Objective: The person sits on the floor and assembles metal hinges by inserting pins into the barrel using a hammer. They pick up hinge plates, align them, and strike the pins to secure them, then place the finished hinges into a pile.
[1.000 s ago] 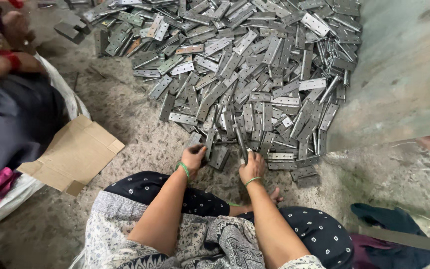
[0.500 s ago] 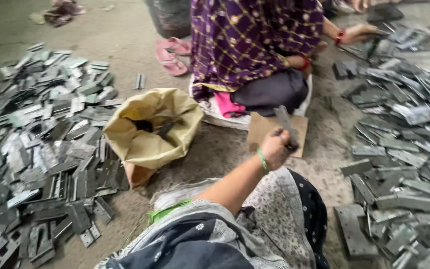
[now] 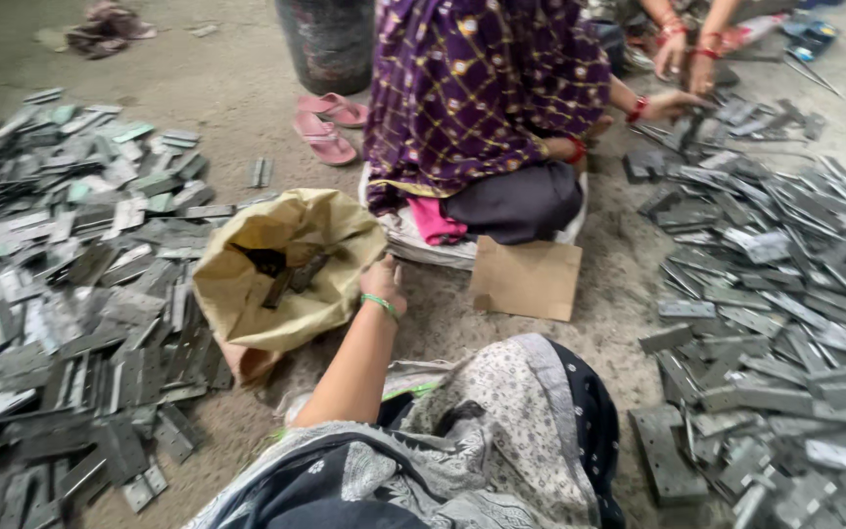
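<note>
My left hand [image 3: 384,277], with a green bangle on its wrist, reaches forward to the right rim of a yellow sack [image 3: 247,294]. Its fingers curl down over the sack's edge. The sack lies open on the floor with a few dark metal plates [image 3: 286,277] inside. No plate shows in the hand. My right hand is out of view. My patterned clothing and one knee [image 3: 540,411] fill the lower middle.
Grey metal plates are heaped on the floor at the left [image 3: 61,294] and at the right [image 3: 775,323]. A person in purple patterned cloth [image 3: 482,88] sits just beyond the sack, beside a cardboard piece [image 3: 526,277]. Pink sandals [image 3: 323,125] and a dark drum [image 3: 330,44] are behind.
My view has swung from the right heap to the sack. The hand that carried metal plates half a second ago has moved left to the sack's rim, and no plates show in it.
</note>
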